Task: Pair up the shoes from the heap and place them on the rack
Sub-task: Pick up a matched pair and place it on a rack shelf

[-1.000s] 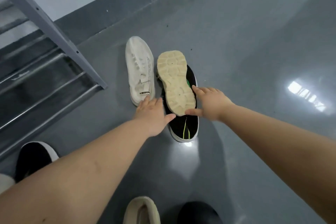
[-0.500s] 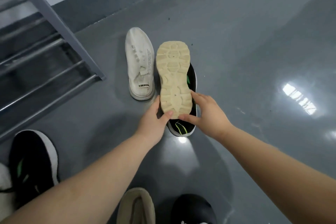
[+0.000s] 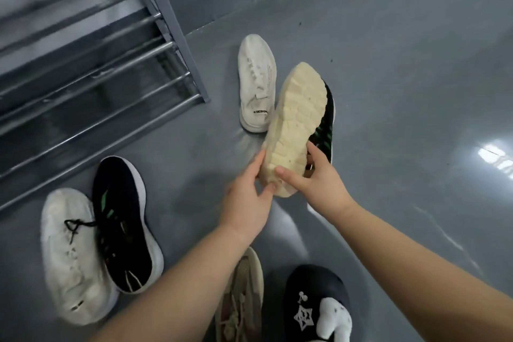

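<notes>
A shoe with a cream sole [image 3: 297,122] faces sole-up, tilted, its heel gripped by my left hand [image 3: 248,191] and my right hand [image 3: 316,178]. Under and behind it lies a black shoe with green stripes [image 3: 326,125], partly hidden. A white slip-on shoe [image 3: 256,83] rests on the floor just to the left. The grey metal shoe rack [image 3: 91,69] fills the upper left. At lower left a white laced shoe [image 3: 69,255] and a black shoe with green marks [image 3: 125,225] lie side by side.
A beige sneaker [image 3: 244,294] and a black slipper with white star print [image 3: 319,305] are at the bottom edge beneath my arms. Glossy grey floor [image 3: 402,91] stretches to the right. A wall with dark skirting runs along the top.
Both hands closed on the heel of the cream-soled shoe and lifted it, tilting it off the black shoe. The view swung left and down, bringing the two lower-left shoes into sight.
</notes>
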### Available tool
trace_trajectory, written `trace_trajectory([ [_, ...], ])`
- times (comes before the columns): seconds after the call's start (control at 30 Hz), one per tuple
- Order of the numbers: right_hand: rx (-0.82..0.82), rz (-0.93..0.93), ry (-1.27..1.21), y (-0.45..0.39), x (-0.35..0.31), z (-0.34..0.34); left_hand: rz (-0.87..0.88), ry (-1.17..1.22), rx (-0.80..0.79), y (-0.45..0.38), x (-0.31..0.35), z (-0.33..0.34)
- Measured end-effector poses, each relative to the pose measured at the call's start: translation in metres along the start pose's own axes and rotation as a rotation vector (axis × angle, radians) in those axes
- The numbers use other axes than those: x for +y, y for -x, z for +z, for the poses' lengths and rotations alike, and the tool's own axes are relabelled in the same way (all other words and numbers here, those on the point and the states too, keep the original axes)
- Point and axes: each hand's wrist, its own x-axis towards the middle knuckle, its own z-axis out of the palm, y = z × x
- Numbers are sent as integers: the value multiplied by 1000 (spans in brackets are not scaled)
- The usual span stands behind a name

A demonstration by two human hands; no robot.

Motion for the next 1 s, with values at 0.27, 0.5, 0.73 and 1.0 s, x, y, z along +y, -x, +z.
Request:
trace_trajectory([
  [0.27,-44,164,-347,-2,-6,20,10,116,31,-1,-2,-23],
  [0.5,-249,146,-345,-1,-11,29,-431,709,-209,-15,-10,-33],
  [0.73,-220,141,-309,-2,-8,33,-245,344,-74,-4,-25,-35],
  [1.0,-233,250,-315,-1,4,40,-358,355,-41,2,-50,-38],
])
